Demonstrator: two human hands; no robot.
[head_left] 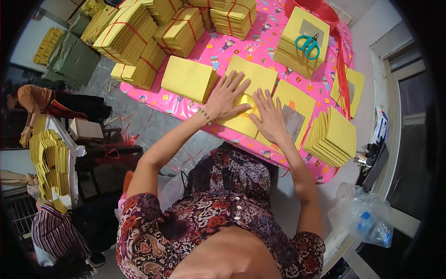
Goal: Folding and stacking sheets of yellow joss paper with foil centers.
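Note:
My left hand point(226, 98) lies flat with spread fingers on yellow paper point(251, 75), near a shiny gold patch. Beside it my right hand point(270, 117), fingers stretched out, rests on the gold patch's right side and on a yellow sheet with a silver patch point(293, 122). Neither hand grips anything. Just left of my left hand is a thick folded yellow paper bundle point(187, 78). To the right of my right forearm stands a fanned pile of folded yellow paper point(331, 138). What lies under my palms is hidden.
Tied yellow bundles point(130, 32) are stacked at the far left of the pink table point(153, 98). Teal-handled scissors point(307, 46) lie on a yellow stack at far right, beside red strings point(342, 69). Two people work at left near folded paper point(49, 160). A plastic bag point(361, 216) hangs lower right.

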